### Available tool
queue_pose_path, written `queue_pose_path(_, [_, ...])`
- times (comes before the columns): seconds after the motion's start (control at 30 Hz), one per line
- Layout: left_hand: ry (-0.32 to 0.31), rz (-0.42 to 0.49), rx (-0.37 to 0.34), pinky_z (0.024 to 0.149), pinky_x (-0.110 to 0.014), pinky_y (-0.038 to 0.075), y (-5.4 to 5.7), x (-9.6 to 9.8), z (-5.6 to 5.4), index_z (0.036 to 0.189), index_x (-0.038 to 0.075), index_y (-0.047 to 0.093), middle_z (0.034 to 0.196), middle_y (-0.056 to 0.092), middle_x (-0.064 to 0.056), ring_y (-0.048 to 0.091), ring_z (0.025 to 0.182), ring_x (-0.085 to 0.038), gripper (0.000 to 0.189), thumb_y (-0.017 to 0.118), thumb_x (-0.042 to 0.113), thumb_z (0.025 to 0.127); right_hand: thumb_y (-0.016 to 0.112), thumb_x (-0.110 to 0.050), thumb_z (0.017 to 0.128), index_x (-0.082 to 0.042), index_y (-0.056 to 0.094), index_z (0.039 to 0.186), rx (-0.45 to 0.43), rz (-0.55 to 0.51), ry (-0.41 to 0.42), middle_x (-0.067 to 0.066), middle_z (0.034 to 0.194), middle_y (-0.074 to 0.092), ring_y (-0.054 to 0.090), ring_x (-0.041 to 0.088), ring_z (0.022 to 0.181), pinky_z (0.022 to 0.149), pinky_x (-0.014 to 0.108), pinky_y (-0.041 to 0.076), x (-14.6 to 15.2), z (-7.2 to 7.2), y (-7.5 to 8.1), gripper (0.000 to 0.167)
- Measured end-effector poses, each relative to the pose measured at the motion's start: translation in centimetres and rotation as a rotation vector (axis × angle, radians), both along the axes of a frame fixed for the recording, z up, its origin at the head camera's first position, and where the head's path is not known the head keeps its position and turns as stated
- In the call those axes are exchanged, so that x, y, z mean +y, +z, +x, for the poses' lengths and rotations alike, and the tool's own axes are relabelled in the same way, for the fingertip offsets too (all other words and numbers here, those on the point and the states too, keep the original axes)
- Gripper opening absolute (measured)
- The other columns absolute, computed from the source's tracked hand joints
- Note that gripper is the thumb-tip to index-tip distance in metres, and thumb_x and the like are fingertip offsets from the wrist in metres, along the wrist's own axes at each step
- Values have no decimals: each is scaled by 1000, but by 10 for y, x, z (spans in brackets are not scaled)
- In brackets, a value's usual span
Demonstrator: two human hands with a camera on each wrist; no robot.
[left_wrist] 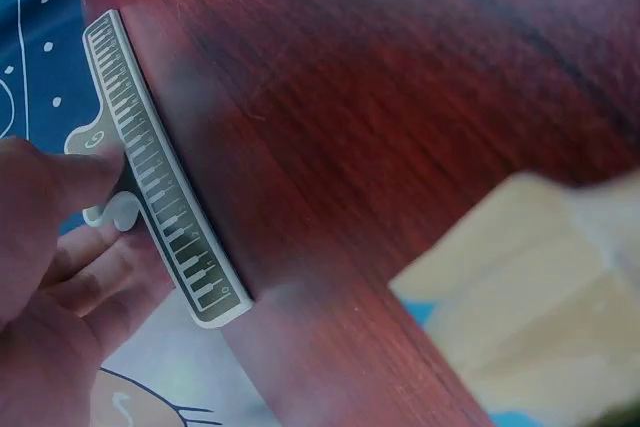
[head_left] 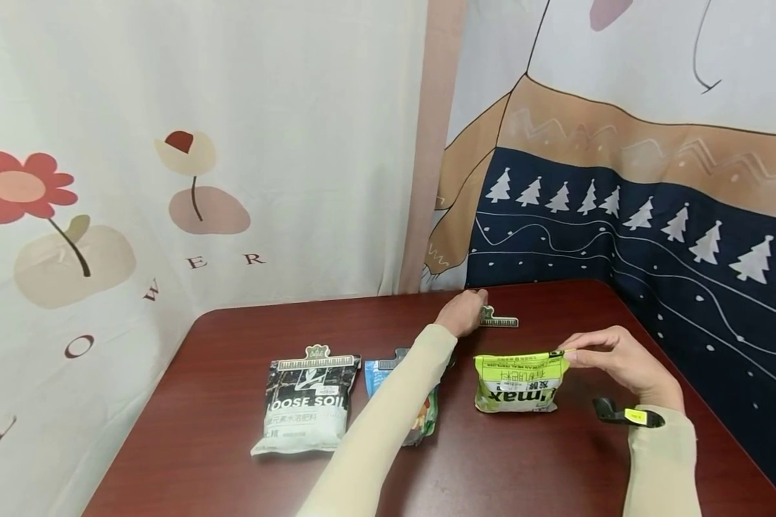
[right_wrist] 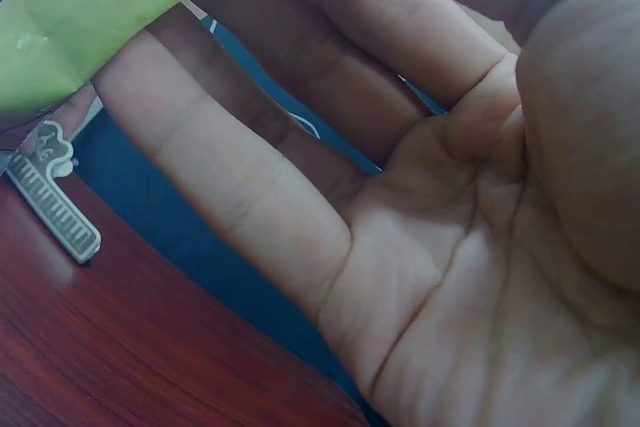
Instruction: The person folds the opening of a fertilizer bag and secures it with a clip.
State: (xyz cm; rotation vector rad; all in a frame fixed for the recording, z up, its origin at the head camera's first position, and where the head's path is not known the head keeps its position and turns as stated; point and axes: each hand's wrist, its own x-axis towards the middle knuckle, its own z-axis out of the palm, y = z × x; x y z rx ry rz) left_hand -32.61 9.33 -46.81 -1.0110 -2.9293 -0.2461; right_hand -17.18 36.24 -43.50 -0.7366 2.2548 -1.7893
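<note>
My left hand reaches to the far side of the table and pinches the handle of a bag clip. In the left wrist view the clip shows a row of piano keys along its long bar, with thumb and fingers at its scrolled handle. My right hand pinches the top right corner of a green and white fertilizer bag, which stands on the table with its top folded over. The right wrist view shows the green bag at the fingertips and the clip beyond.
Left of the green bag lies a black and white soil bag with a similar clip across its top. Beside it a blue and green bag, also clipped, is partly hidden by my left sleeve. Printed curtains hang behind the dark red table.
</note>
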Motion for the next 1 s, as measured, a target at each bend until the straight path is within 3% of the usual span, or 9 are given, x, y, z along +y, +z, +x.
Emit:
queue_pose_path(0.23, [53, 135, -100, 65, -20, 49, 2, -1, 5, 115, 14, 69, 104, 73, -1, 61, 76, -10, 16, 66, 12, 99, 59, 9, 97, 11, 73, 109, -8, 5, 9, 5, 106, 78, 71, 19, 94, 82, 39, 61, 0, 1, 0, 19])
queue_pose_path(0.43, [73, 170, -165, 80, -20, 56, 8, -1, 7, 126, 11, 73, 125, 74, -2, 70, 99, -10, 30, 71, 15, 96, 59, 8, 96, 11, 73, 109, -6, 16, 2, 2, 106, 78, 70, 17, 94, 81, 37, 61, 1, 1, 0, 19])
queue_pose_path(0.53, [75, 183, -190, 83, -22, 57, 10, -3, 10, 121, 10, 76, 121, 75, -3, 71, 103, -13, 28, 75, 14, 93, 58, 9, 97, 10, 73, 109, -7, 11, 5, 2, 106, 78, 70, 17, 94, 81, 36, 61, 1, 1, 0, 19])
queue_pose_path(0.67, [101, 229, -220, 75, -22, 56, 12, -4, 13, 115, 11, 77, 115, 75, -3, 69, 94, -12, 26, 78, 12, 90, 58, 9, 97, 10, 73, 109, -9, 1, 10, 3, 106, 78, 70, 17, 94, 81, 36, 61, 1, 0, -1, 20])
queue_pose_path(1.0, [133, 310, -198, 67, -22, 50, 17, -6, 21, 98, 14, 77, 104, 73, -1, 60, 80, -11, 14, 74, 6, 88, 59, 10, 96, 11, 73, 109, -7, -8, 8, 2, 107, 78, 70, 17, 94, 81, 38, 61, 2, 1, 0, 19])
